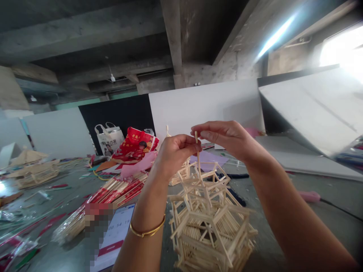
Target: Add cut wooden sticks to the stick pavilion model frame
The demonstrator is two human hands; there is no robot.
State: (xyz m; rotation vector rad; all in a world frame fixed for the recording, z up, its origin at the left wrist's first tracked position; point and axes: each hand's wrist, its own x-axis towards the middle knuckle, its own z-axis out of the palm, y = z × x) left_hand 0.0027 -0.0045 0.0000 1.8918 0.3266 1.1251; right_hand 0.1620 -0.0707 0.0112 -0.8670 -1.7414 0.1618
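Note:
A model tower made of thin wooden sticks (210,241) stands in front of me, with tiered polygonal frames that narrow toward the top. From its top rises a thin upright wooden stick (198,162). My left hand (177,151) pinches this stick near its upper end between thumb and fingers. My right hand (224,136) has its thumb and forefinger close together around the stick's tip. Its other fingers are curled and partly hidden. Behind my left hand, a second stick structure (181,173) shows in part.
Bundled sticks in red-and-clear wrapping (99,200) and a phone (116,234) showing a timer lie to the left. A red bag (134,145) and a white bag (109,138) stand behind. A pink-handled tool with a cord (309,196) and white boards (306,155) are at right.

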